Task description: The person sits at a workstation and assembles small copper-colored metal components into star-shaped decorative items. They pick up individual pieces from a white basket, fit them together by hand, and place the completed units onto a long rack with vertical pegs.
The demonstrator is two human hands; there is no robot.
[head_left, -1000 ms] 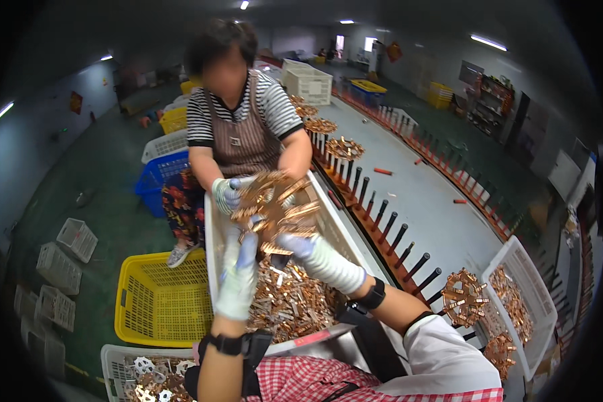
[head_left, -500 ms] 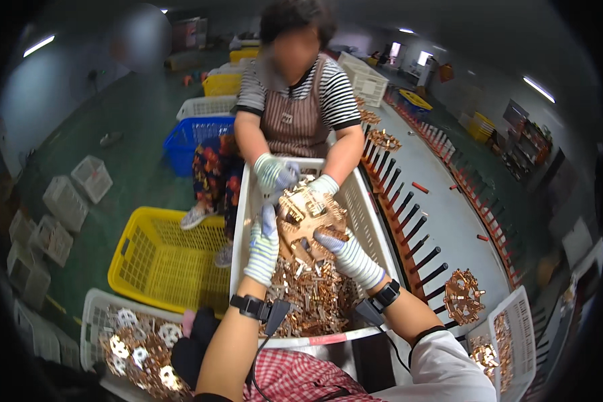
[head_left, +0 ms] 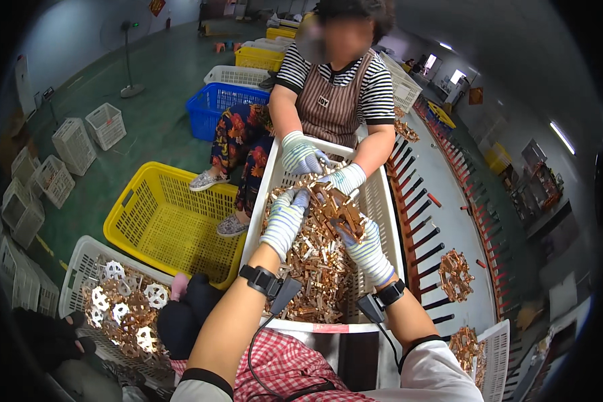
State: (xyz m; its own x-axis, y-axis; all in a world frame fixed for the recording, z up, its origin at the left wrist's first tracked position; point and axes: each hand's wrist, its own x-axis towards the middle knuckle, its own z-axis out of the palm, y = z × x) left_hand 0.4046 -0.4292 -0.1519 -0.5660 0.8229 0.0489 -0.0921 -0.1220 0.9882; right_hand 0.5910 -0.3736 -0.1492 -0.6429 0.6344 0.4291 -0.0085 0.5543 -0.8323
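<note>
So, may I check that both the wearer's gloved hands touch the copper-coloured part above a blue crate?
Not blue: the head view shows that crate is white; the left hand and right hand do touch the part above it.

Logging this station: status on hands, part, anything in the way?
Left hand at left edge of coppery part, right hand gripping its right. Part above loose metal pieces. Co-worker's gloved hands near far edge.

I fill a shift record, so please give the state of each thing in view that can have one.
Copper-coloured part: held above loose pieces
Left hand: gloved, at the part's left edge
Right hand: gloved, gripping the part's right side
White crate: upright, partly filled
Yellow basket: upright, uncovered
Lower-left crate: uncovered, loaded
Co-worker's hands: gloved
</note>
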